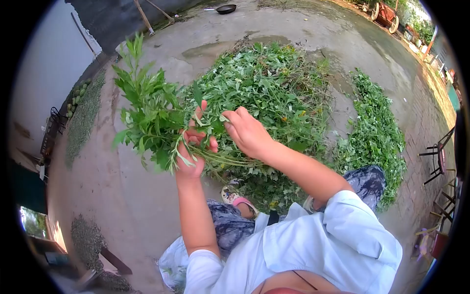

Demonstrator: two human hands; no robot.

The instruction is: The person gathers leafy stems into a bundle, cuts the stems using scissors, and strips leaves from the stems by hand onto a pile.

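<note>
My left hand (192,154) is closed around a bunch of leafy green stems (152,105). The leafy tops fan out up and to the left, while the bare stalks (225,158) trail right beneath my right wrist. My right hand (247,131) is just to the right of the left one, thumb and fingers pinched on a leafy sprig (213,121) beside the bunch. How much of the sprig lies inside the fingers is hidden. Behind and below both hands spreads a large heap of cut green plants (264,83) on the concrete ground.
A second, longer pile of greens (369,132) lies to the right. Beyond the heap sits a black pan (226,9). Small dried plant matter (85,117) is spread along the left wall, near some round green fruits (78,93). Chairs (440,157) stand at the right edge.
</note>
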